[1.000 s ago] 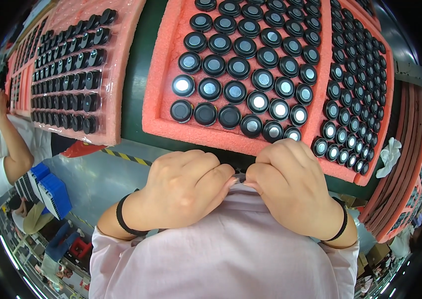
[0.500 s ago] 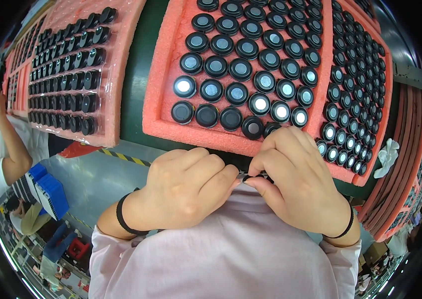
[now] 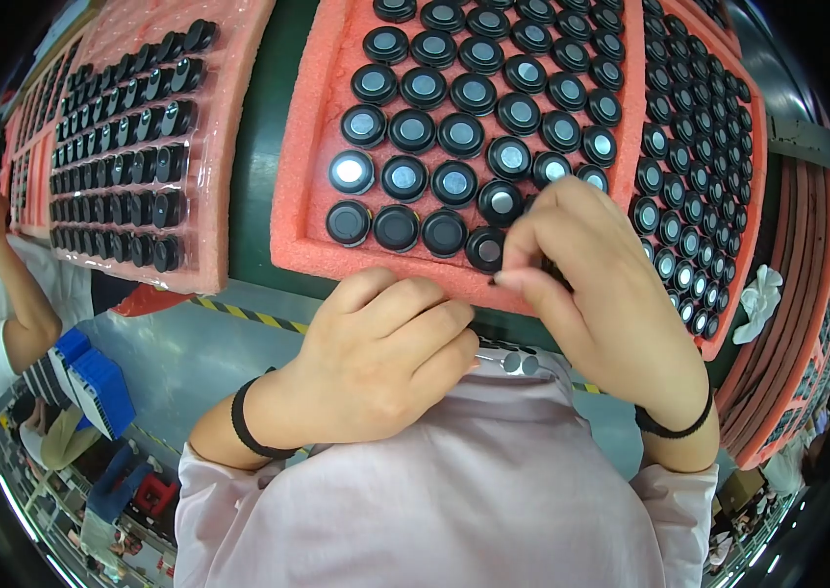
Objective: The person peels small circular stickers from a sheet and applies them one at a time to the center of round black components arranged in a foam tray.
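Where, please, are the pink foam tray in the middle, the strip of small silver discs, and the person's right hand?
pink foam tray (image 3: 309,147), head view: bare left rim.
strip of small silver discs (image 3: 515,363), head view: one disc.
right hand (image 3: 603,284), head view: back of hand.

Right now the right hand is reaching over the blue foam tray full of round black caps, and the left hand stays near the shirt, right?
Not quite: the foam tray is pink, not blue, as the head view shows. The right hand does reach over its round black caps, and the left hand is near the shirt.
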Available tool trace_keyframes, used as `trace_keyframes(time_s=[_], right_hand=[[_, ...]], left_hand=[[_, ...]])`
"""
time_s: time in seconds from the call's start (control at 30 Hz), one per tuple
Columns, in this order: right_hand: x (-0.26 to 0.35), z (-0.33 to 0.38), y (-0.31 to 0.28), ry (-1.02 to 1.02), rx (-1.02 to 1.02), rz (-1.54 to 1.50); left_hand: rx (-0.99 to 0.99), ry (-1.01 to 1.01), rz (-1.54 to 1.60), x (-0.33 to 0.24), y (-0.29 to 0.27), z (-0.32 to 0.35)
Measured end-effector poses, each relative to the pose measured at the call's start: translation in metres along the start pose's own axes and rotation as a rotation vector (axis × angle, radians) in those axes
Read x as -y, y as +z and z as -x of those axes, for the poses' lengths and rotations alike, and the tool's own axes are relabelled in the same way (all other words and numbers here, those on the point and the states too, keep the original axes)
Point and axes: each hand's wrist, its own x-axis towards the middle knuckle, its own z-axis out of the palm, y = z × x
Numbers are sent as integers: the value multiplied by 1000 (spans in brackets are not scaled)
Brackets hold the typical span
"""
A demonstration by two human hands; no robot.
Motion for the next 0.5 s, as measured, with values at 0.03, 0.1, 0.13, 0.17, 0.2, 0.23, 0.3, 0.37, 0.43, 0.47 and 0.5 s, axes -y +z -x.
trace_keyframes(time_s=[0.03, 0.1, 0.13, 0.17, 0.2, 0.23, 0.3, 0.37, 0.43, 0.47, 0.5], right_hand=[[-3, -2, 2, 5, -2, 2], [-8, -6, 7, 32, -17, 28], [-9, -7, 9, 44, -22, 40], [-10, -7, 9, 47, -21, 40], [-10, -8, 10, 46, -22, 42], [-10, -8, 10, 45, -22, 44], [-11, -8, 11, 45, -22, 44], [-12, -9, 13, 27, -30, 74], [-12, -9, 14, 18, -34, 89], [-12, -9, 14, 17, -34, 95], [-12, -9, 14, 15, -34, 102]], left_hand=[[1, 4, 4, 0, 3, -1], [-13, 12, -30, 1, 7, -2], [-20, 13, -47, 2, 9, -2], [-19, 14, -44, 2, 10, -3], [-22, 19, -60, 2, 12, -3], [-26, 23, -77, 2, 13, -3], [-28, 28, -92, 2, 14, -3], [-13, 22, -93, 2, 13, -3], [-5, 18, -93, 2, 13, -3], [-7, 17, -91, 2, 13, -3], [-10, 16, -90, 2, 14, -3]])
